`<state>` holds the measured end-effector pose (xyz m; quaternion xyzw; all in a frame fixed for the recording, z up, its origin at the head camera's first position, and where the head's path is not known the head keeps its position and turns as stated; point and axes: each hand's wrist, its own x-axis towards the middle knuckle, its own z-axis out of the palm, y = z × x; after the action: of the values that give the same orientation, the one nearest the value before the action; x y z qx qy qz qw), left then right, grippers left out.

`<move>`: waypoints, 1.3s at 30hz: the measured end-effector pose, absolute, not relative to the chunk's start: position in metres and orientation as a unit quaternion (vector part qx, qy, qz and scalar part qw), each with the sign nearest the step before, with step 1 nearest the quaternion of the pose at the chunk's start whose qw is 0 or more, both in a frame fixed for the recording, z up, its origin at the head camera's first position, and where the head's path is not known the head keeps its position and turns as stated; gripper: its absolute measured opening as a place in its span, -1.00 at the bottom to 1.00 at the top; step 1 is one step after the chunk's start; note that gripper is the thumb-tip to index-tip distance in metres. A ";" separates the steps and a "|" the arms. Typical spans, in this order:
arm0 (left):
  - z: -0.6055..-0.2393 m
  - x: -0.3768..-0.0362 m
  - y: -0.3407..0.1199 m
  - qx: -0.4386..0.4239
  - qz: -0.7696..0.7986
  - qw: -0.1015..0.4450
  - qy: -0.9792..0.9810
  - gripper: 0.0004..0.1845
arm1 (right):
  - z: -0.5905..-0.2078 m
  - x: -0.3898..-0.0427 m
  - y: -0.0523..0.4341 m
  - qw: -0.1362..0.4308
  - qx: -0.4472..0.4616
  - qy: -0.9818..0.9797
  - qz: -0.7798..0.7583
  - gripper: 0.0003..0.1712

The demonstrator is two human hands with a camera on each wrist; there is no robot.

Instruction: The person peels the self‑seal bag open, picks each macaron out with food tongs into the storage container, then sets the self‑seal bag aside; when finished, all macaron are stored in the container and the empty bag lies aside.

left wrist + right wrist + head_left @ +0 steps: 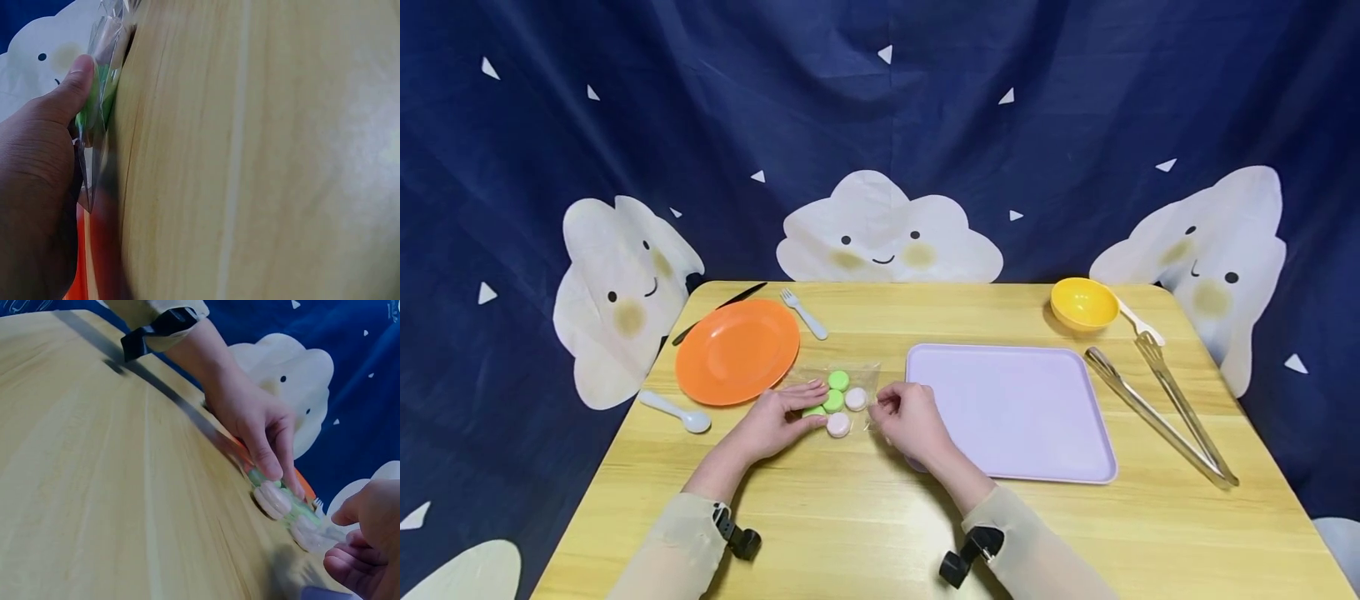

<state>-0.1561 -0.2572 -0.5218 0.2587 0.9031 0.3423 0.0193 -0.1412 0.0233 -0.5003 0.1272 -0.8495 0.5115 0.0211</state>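
Observation:
Several round green and pale pink macarons (838, 425) lie inside a clear plastic bag (867, 374) on the wooden table. My left hand (781, 422) holds the bag's left part, thumb and fingers on either side of a green macaron. Its thumb lies against the film in the left wrist view. At the bag's right edge, my right hand (908, 414) pinches the plastic between thumb and curled fingers. The right wrist view shows both hands at the bag, with pale pink macarons (273, 499) between them.
An orange plate (737, 354) is left of the bag, amid a black knife (752, 290), a fork (805, 314) and a spoon (688, 419). Right of the bag lies a lilac tray (1011, 408). Beyond it are a yellow bowl (1084, 305), a white-handled utensil (1138, 322) and metal tongs (1172, 429).

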 end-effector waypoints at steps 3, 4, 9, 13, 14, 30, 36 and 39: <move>-0.522 -0.156 -0.258 0.256 0.341 0.017 0.904 -0.49 | -0.501 -0.147 0.016 0.014 0.144 -0.856 0.497 -0.93; -0.522 -0.156 -0.258 0.257 0.340 0.015 0.905 -0.50 | -0.502 -0.149 0.014 0.014 0.148 -0.859 0.489 -0.93; -0.523 -0.157 -0.256 0.261 0.344 0.009 0.902 -0.51 | -0.505 -0.153 0.013 0.035 0.150 -0.875 0.460 -0.93; -0.524 -0.157 -0.255 0.258 0.349 0.011 0.901 -0.51 | -0.504 -0.151 0.017 0.049 0.133 -0.872 0.469 -0.92; -0.523 -0.157 -0.255 0.259 0.348 0.011 0.901 -0.52 | -0.503 -0.151 0.019 0.056 0.130 -0.871 0.471 -0.93; -0.528 -0.156 -0.257 0.281 0.336 -0.006 0.899 -0.52 | -0.504 -0.167 0.018 0.046 0.128 -0.867 0.479 -0.96; -0.526 -0.155 -0.256 0.286 0.324 -0.011 0.902 -0.52 | -0.503 -0.176 0.017 0.056 0.127 -0.879 0.457 -0.87; -0.524 -0.154 -0.257 0.289 0.322 -0.015 0.902 -0.52 | -0.502 -0.176 0.021 0.063 0.111 -0.878 0.460 -0.85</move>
<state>-0.1545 -0.2572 -0.5242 0.2886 0.9017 0.3216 -0.0151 -0.1765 0.0207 -0.5018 0.1110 -0.8785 0.4605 0.0628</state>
